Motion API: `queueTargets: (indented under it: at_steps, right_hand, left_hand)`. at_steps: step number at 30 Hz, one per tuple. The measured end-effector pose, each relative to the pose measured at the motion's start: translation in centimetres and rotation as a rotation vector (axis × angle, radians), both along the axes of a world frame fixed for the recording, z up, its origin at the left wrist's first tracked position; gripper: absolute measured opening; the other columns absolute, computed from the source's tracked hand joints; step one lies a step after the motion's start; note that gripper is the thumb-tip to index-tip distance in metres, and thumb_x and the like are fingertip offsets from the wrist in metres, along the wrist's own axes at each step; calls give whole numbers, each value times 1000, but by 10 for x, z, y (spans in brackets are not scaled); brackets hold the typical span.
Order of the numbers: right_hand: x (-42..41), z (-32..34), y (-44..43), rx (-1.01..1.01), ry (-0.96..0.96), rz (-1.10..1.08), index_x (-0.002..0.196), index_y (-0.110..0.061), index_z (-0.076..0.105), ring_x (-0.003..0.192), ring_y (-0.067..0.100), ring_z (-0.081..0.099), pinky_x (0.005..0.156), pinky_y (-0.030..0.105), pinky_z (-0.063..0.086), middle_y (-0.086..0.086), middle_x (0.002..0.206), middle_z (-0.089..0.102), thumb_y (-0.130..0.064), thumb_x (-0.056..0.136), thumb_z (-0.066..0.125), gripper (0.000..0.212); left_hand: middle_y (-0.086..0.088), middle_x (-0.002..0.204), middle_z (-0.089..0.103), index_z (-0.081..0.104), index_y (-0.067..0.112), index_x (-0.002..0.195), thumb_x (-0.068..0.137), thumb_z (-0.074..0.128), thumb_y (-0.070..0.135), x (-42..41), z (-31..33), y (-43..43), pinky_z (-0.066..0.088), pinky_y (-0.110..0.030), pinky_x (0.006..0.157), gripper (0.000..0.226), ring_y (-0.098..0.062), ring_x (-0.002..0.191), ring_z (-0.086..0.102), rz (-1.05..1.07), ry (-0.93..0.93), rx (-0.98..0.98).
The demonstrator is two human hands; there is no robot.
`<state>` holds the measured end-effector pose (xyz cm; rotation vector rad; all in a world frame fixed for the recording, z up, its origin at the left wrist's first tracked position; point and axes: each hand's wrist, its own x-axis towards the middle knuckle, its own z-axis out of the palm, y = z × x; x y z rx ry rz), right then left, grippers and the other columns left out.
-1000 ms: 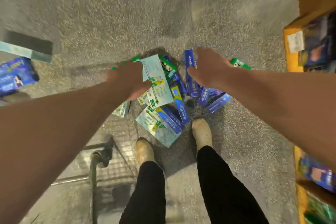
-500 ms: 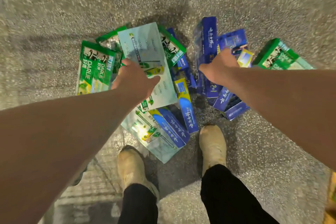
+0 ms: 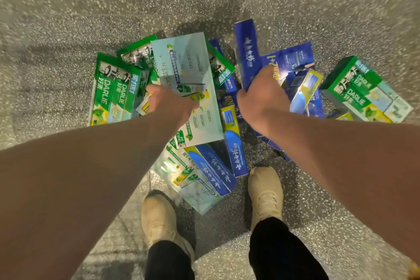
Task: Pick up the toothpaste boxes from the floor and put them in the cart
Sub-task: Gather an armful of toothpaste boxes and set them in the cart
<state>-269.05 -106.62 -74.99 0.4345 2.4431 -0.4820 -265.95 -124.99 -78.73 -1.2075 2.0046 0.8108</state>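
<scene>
Down on the speckled grey floor (image 3: 68, 7), a messy pile of green and blue toothpaste boxes (image 3: 113, 88) fills the middle of the frame. The left hand (image 3: 170, 103) pinches the big pale box (image 3: 184, 61) at its left edge. The right hand (image 3: 261, 94) curls its fingers round a long blue box (image 3: 246, 52). Two tan shoes (image 3: 264, 191) stand just below the pile

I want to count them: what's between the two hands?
Head view: between left hand and right hand lie part of a pale box and blue boxes.

Green, pale-teal and blue toothpaste boxes (image 3: 188, 88) (white lettering) on speckled grey floor (image 3: 91, 7).
</scene>
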Motion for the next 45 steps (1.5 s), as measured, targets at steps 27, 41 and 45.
queueTargets:
  at_steps: [27,41,45]
  right_hand:
    - [22,17,-54,147,157,325,125,-11,40,99,30,65,65,37,38,7,115,58,-53,93,55,55]
    - [50,26,-64,-171,214,206,133,-18,55,110,25,52,95,40,38,-2,125,60,-58,74,34,75]
    - [37,44,-48,-359,178,201,133,-11,55,120,28,50,106,42,38,6,127,61,-31,84,61,53]
  left_hand:
    - [2,99,76,65,14,120,58,89,61,-16,34,24,57,-30,72,82,-16,89,75,345,343,494]
    - [-4,59,63,67,1,89,65,88,18,-21,41,6,48,-26,44,36,-17,43,54,379,332,545]
    - [0,63,49,47,12,117,61,86,35,-14,45,-1,26,-22,38,72,-10,38,31,419,266,410]
